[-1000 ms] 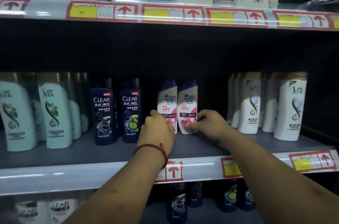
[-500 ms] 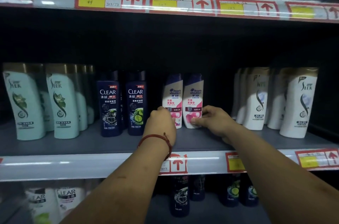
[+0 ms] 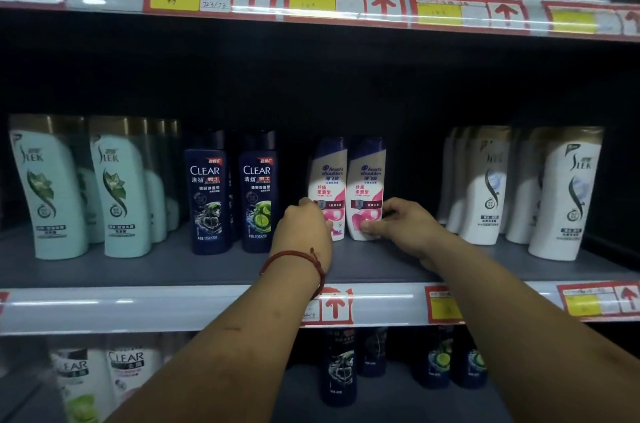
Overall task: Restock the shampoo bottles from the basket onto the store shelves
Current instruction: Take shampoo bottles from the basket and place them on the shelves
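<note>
Two white and pink Head & Shoulders bottles stand upright side by side on the middle shelf (image 3: pixel 173 270). My left hand (image 3: pixel 304 232) grips the base of the left bottle (image 3: pixel 328 180). My right hand (image 3: pixel 401 225) holds the base of the right bottle (image 3: pixel 366 183), thumb across its front. Both bottles rest on the shelf. The basket is out of view.
Two dark blue Clear bottles (image 3: pixel 232 194) stand just left of my hands, pale green Slek bottles (image 3: pixel 83 187) further left, white Slek bottles (image 3: pixel 526 187) to the right. A gap lies between the pink bottles and the white ones. More bottles (image 3: pixel 339 363) fill the lower shelf.
The view has drifted slightly downward and closer. Both hands stay at the bases of the two pink bottles, which shifted little on the shelf.
</note>
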The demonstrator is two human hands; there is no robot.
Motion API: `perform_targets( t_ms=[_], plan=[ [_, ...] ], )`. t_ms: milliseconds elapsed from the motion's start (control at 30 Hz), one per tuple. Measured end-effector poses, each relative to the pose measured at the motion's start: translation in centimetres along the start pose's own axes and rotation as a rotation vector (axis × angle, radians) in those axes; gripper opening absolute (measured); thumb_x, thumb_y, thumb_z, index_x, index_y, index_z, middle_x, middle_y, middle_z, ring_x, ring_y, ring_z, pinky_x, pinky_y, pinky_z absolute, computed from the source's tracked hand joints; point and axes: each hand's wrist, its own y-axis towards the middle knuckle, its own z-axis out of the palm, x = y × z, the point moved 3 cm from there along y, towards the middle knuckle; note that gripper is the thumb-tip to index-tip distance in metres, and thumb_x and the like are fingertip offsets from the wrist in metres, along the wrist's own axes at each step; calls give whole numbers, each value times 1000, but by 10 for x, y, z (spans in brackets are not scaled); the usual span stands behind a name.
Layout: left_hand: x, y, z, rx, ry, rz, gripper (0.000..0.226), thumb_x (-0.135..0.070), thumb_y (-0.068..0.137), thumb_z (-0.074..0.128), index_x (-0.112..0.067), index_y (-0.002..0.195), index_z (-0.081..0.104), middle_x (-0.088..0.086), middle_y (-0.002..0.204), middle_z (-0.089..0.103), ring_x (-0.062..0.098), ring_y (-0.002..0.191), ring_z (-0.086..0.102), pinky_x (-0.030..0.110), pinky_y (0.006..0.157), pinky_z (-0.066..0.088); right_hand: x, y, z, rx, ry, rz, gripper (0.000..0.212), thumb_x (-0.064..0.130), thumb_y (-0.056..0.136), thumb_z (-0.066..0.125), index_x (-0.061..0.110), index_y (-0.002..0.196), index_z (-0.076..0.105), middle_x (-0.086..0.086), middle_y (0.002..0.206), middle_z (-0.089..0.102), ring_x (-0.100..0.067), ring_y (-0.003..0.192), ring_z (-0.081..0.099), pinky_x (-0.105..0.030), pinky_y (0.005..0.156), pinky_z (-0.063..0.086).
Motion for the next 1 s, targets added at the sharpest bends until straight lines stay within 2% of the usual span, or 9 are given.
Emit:
perform_targets(
  t_ms=[267,400,533,700,1000],
  plan=[
    [-1,-2,0,-6,-15,24,38,-31,99,57,-2,121,50,17,117,59,32,102,62,32,74,46,1,-2,-2,11,8,13,35,19,82,82,16,112,63,0,105,71,-17,97,68,-31,82,54],
    [3,2,5,58,-213,-20,46,-32,91,67,-3,121,47,16,121,58,31,105,62,30,78,49,0,-3,-3,-15,14,36,41,21,76,87,14,106,60,-2,103,71,-18,96,68,-35,85,56],
    [6,7,9,147,-328,-26,58,-28,87,72,-4,129,41,12,126,60,27,111,61,24,78,45,1,-3,-3,-6,69,17,59,15,74,87,13,125,57,2,109,69,-15,100,66,-37,93,54],
    [11,13,12,171,-348,-31,47,-23,91,67,-8,130,46,9,127,61,26,113,60,25,82,41,4,-5,2,127,73,-1,47,5,76,82,18,119,67,3,107,76,-17,103,70,-44,102,51],
    [14,16,14,135,-325,-18,34,-20,95,62,-9,125,51,10,125,62,26,111,61,25,82,41,5,-6,3,157,101,15,44,2,80,79,19,119,67,3,108,76,-17,105,69,-44,105,49]
  ],
)
